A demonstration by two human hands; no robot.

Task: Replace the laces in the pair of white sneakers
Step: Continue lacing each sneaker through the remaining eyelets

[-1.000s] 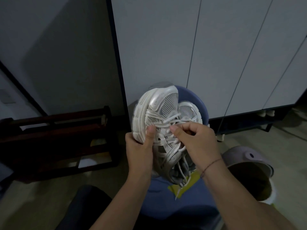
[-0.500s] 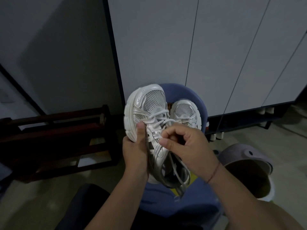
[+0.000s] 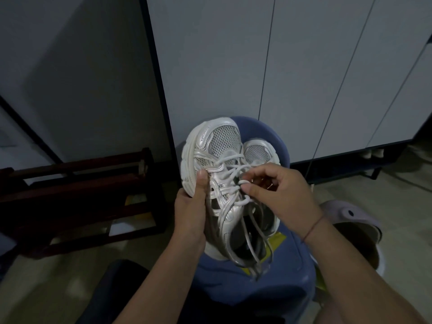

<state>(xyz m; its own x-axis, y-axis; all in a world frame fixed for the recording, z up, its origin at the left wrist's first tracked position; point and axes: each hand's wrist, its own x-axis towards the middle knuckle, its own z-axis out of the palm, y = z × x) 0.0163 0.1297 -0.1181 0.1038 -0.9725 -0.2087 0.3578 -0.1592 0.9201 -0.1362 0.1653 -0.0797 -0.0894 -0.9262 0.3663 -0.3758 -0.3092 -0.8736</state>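
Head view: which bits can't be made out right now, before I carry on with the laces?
- second sneaker: only its toe shows; the held sneaker and the right hand, pinching a lace, cover the rest.
- underside of the held sneaker: faces away from the camera; the left hand grips that side.
- lace ends: dim and blurred, tips unreadable.
- toe lettering: too small to read.

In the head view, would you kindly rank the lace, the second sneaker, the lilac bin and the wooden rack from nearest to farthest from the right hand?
1. lace: pinched by the right hand, on the sneaker the left hand holds.
2. second sneaker: just beyond the fingers.
3. lilac bin: on the floor, to the right.
4. wooden rack: far left.
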